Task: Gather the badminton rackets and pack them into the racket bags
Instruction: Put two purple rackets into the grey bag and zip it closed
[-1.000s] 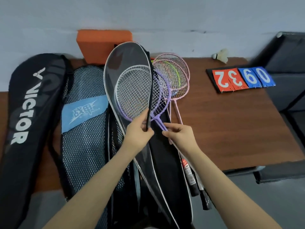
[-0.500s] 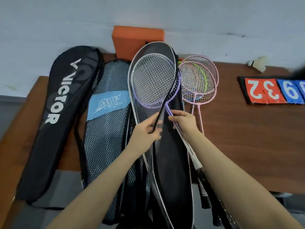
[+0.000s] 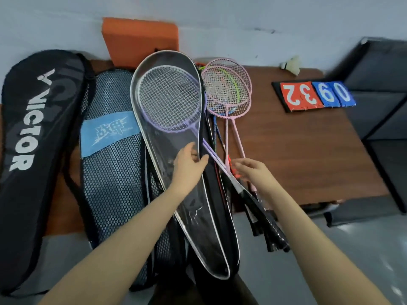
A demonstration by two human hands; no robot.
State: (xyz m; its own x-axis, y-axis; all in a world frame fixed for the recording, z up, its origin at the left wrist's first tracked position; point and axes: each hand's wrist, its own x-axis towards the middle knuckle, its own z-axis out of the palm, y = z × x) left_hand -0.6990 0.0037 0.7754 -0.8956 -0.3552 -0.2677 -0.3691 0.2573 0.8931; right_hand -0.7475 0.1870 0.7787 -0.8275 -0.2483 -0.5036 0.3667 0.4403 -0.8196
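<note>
purple-framed badminton racket point(image 3: 169, 100) lies head-first inside the clear-fronted white-trimmed racket bag point(image 3: 191, 208); left hand point(image 3: 189, 166) pinches the flap edge, right hand point(image 3: 253, 172), fingers loosely curled, holds nothing; advise lifting the flap while seating the shaft.

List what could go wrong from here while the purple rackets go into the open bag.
1. The left hand grips only the open bag's flap edge; if it slips, the flap may drop on the purple rackets before they are fully in.
2. The right hand is among crossed shafts; pulling could drag the pink rackets along.
3. The black handles overhang the table edge and might slide off.
</note>
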